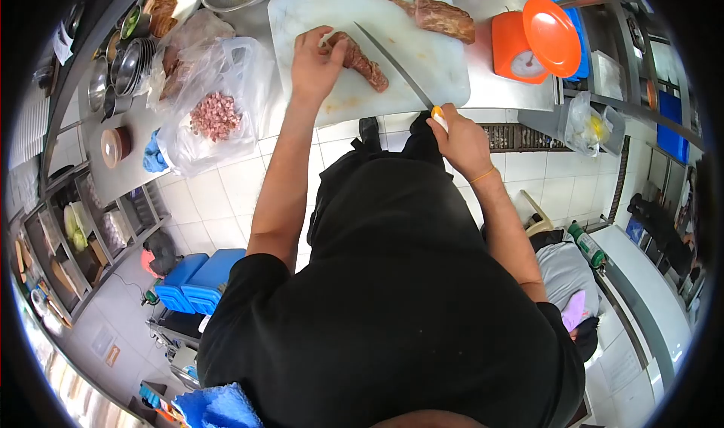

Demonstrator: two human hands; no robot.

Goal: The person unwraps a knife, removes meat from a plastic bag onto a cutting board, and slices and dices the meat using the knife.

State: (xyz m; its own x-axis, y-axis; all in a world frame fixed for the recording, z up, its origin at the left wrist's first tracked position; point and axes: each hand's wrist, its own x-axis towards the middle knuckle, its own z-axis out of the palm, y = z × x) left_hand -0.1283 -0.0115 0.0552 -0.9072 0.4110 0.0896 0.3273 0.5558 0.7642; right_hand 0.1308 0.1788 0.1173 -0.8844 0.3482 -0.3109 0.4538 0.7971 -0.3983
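Observation:
A long piece of meat lies on the white cutting board. My left hand is at its upper left end, thumb and fingers apart around that end and touching it. My right hand is wrapped round the white and yellow handle of a knife, whose blade points up and left across the board, to the right of the meat. A second, larger piece of meat rests at the board's upper right.
Diced meat sits in a clear plastic bag left of the board. An orange scale stands to the right. Metal bowls, a blue cloth and a round container are at the left.

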